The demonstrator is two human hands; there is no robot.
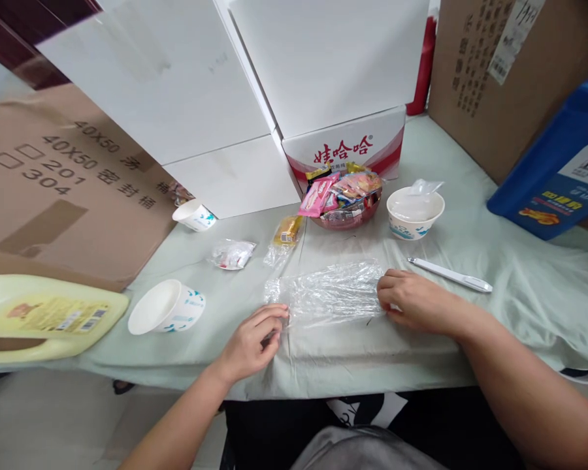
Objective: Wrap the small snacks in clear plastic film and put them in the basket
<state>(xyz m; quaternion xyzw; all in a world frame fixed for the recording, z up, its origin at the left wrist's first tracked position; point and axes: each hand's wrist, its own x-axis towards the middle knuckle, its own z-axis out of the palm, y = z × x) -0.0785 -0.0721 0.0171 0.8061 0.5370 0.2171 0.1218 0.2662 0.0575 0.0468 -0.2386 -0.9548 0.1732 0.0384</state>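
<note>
A crinkled clear plastic bag (pixel 336 294) lies flat on the cloth in front of me, stretched between my hands. My left hand (pixel 255 339) has its curled fingers closed at the bag's left end. At the right end, my right hand (pixel 414 300) bends its fingers down over the edge; its fingertips are partly hidden. Just beyond the bag are a yellow-wrapped snack (pixel 288 231) in clear plastic and a small clear packet (pixel 234 254) with white and red contents. A white utility knife (pixel 449 274) rests beside my right hand.
A bowl (pixel 347 219) heaped with wrapped snacks stands behind the bag. Right of it is a paper bowl (pixel 414 219) holding clear plastic; another paper bowl (pixel 189 307) lies tipped at left. A paper cup (pixel 195 214), yellow jug (pixel 53 316), blue bottle (pixel 558 163) and cardboard box (pixel 68 189) surround the area.
</note>
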